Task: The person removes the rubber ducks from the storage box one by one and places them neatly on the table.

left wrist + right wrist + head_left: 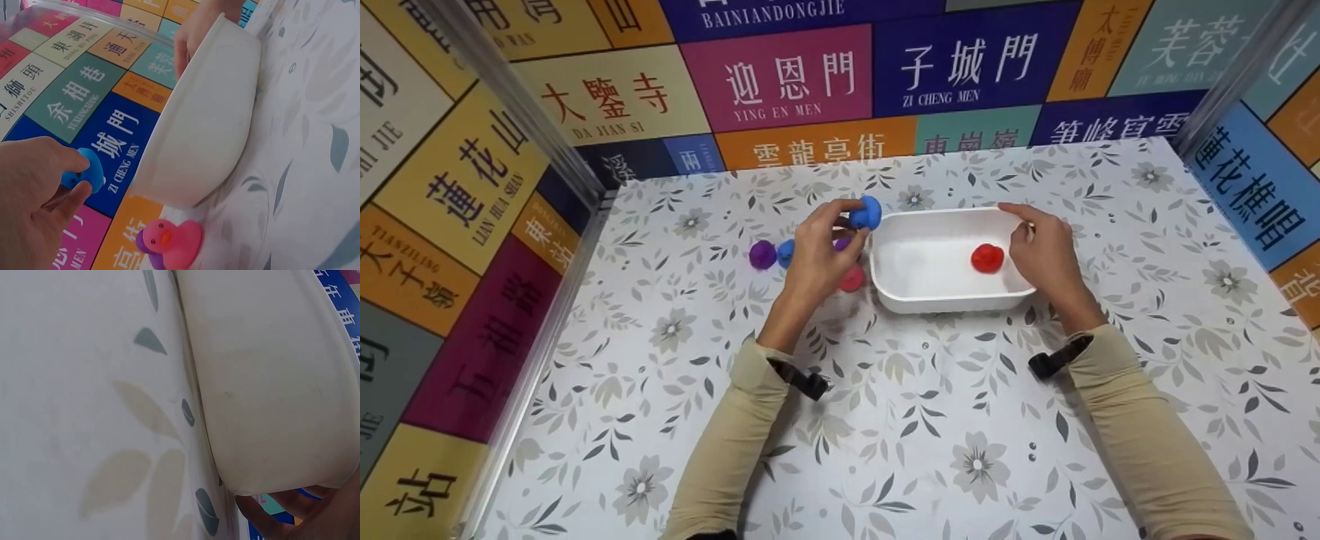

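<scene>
My left hand (819,251) pinches a small blue rubber duck (870,213) between thumb and fingers, just above the left rim of a white plastic box (952,304). In the left wrist view the same blue duck (90,171) hangs clear of the box wall (197,124). A red toy, probably a duck (988,258), lies inside the box toward its right end. At that end my right hand (1046,251) grips the rim. The right wrist view has its fingers (281,506) against the box's outer side; the thumb is hidden there.
Beside the box on the left lie a pink duck (851,280), a purple toy (762,255) and a blue one (786,253), with another purple toy (841,244) partly behind my left hand. Printed panels (787,79) stand around the flower-patterned table (885,435).
</scene>
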### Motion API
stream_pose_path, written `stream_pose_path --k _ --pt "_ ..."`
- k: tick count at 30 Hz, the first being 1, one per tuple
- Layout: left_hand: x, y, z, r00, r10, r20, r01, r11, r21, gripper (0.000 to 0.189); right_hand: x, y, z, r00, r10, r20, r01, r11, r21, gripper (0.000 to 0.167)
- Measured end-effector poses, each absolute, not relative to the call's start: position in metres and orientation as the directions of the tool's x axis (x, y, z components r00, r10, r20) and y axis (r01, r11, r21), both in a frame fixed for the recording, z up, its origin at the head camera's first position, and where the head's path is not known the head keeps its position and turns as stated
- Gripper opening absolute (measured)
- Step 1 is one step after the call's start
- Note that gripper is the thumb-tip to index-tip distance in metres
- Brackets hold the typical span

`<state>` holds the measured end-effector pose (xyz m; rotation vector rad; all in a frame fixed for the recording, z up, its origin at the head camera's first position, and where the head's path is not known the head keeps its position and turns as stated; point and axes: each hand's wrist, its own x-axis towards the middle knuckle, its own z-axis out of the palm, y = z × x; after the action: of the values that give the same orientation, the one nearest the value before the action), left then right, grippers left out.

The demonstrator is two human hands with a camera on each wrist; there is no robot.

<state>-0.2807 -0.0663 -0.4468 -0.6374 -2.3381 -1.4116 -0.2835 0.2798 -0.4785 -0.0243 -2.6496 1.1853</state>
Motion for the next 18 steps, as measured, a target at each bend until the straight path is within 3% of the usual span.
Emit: stream_pose_path --k 18 --pt "-0.276 -0.122 -0.451 -0.870 0.151 0.470 0.477 0.498 0.724 0.031 -0.282 0.280 -0.479 -0.968 0.126 0.215 -0.076 0.671 -0.737 0.053"
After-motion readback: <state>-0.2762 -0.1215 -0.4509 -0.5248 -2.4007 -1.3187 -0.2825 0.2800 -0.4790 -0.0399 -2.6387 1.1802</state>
